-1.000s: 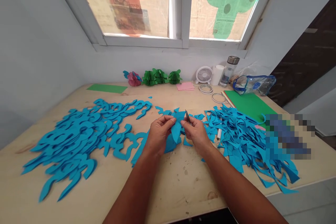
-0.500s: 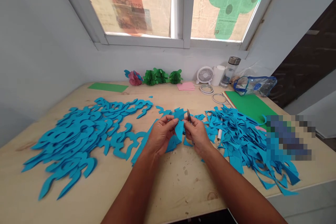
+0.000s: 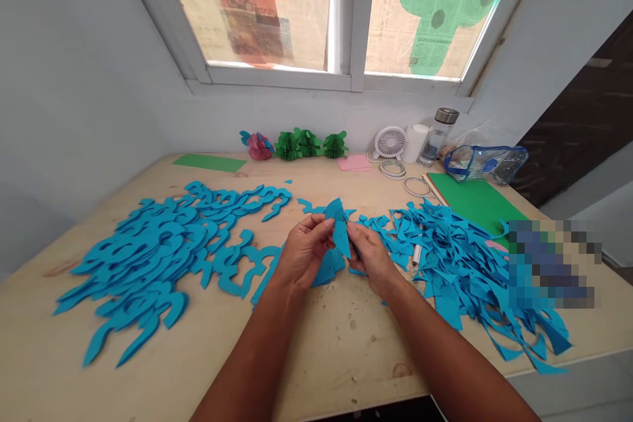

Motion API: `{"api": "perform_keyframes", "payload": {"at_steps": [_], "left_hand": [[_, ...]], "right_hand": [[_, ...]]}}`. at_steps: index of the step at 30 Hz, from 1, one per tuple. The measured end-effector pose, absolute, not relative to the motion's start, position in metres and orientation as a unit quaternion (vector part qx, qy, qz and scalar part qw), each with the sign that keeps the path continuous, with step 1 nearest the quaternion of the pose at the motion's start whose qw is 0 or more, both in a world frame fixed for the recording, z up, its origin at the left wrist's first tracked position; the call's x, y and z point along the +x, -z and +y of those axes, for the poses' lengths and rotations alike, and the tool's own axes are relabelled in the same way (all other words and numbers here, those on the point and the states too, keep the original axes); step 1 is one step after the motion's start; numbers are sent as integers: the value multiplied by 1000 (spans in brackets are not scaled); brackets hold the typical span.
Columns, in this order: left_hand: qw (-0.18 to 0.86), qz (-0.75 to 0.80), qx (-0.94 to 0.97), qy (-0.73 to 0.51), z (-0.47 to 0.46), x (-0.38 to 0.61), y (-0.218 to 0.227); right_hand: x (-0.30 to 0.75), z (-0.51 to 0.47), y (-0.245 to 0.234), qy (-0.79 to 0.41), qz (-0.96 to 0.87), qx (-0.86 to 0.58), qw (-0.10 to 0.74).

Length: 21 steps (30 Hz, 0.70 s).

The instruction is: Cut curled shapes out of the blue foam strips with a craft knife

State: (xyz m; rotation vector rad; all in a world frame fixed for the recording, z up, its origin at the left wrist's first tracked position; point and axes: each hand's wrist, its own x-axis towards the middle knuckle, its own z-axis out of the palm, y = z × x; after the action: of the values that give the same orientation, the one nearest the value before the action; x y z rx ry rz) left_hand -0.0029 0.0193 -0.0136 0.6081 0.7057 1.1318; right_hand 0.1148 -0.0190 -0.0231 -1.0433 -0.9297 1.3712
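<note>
At the middle of the wooden table [image 3: 316, 356], both hands meet over 1 small piece of blue paper [image 3: 340, 227]. The left hand [image 3: 302, 256] pinches the piece between thumb and fingertips, holding it upright just above the tabletop. The right hand [image 3: 368, 257] is closed against the piece's right edge; it seems to grip a thin tool, but the paper hides it here, so I cannot tell what sits in that hand beyond the paper it touches.

To do this well, I would judge that the left hand should keep its pinch close to the edge being worked, so the thin sheet does not flop or crease, and turn the paper rather than twist the right wrist. Short, controlled movements suit such tight curves, and the fingertips must stay clear of the working edge.

To the left lies a broad spread of finished blue cut-outs [image 3: 163, 257], overlapping one another. To the right lies a tangled heap of blue offcuts [image 3: 459, 257], with a green sheet [image 3: 469, 201] beyond it. Along the back wall stand green paper ornaments [image 3: 309, 144], a small white fan [image 3: 390, 142] and a bottle [image 3: 438, 135].
</note>
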Motion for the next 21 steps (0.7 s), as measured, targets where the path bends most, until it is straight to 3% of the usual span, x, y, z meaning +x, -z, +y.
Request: {"api": "perform_keyframes", "payload": {"at_steps": [6, 21], "left_hand": [[763, 304, 281, -497, 22, -6, 15], [750, 315, 327, -482, 18, -5, 12]], "right_hand": [[117, -21, 19, -620, -407, -414, 528], [117, -19, 24, -533, -483, -467, 514]]}}
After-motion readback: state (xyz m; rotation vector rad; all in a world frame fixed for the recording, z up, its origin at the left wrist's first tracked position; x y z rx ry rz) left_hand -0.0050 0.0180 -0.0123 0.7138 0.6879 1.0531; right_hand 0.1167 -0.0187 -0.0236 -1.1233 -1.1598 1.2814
